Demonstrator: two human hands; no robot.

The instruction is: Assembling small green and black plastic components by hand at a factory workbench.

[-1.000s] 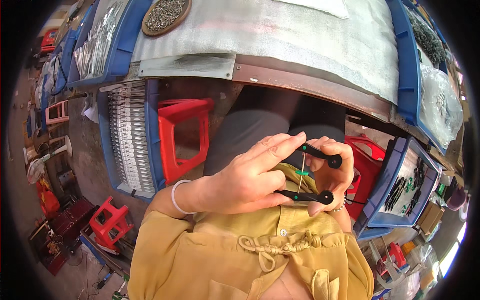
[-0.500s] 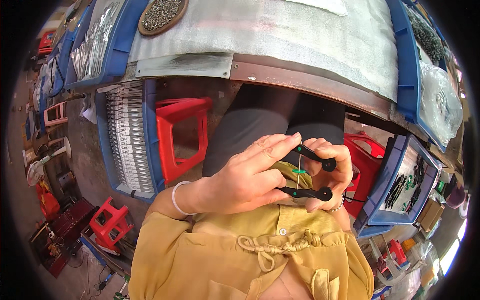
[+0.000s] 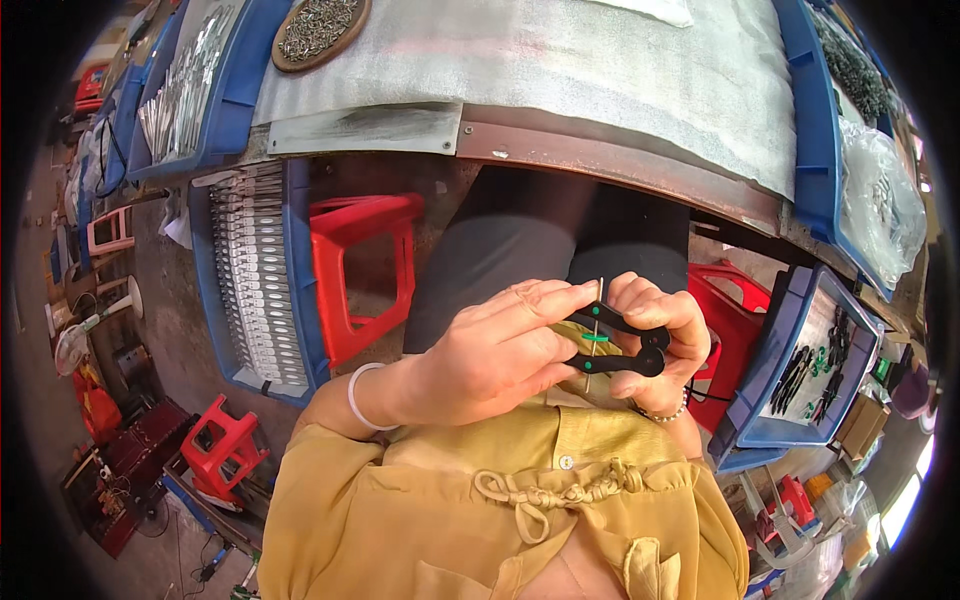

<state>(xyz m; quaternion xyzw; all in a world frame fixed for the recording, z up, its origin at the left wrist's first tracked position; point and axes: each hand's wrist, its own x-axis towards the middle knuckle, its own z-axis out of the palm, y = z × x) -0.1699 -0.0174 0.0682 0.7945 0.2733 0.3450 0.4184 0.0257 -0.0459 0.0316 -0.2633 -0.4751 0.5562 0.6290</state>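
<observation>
Close to my chest, both hands work on a small black two-armed handle piece [image 3: 628, 343] with a thin metal rod and a green bit between its arms. My right hand [image 3: 658, 340] wraps around the black arms from the right. My left hand [image 3: 495, 358], with a white bangle on the wrist, pinches the piece from the left, its fingers stretched toward the rod. My yellow top fills the lower part of the view.
A foam-covered workbench [image 3: 600, 70] lies ahead with a round dish of small metal parts [image 3: 318, 28]. Blue bins hold shiny metal pieces [image 3: 252, 290] at left and black handle parts [image 3: 810, 370] at right. Red stools [image 3: 365, 270] stand below.
The black arms have closed nearer together and my right fingers have curled tighter around them. My left hand stays on the piece.
</observation>
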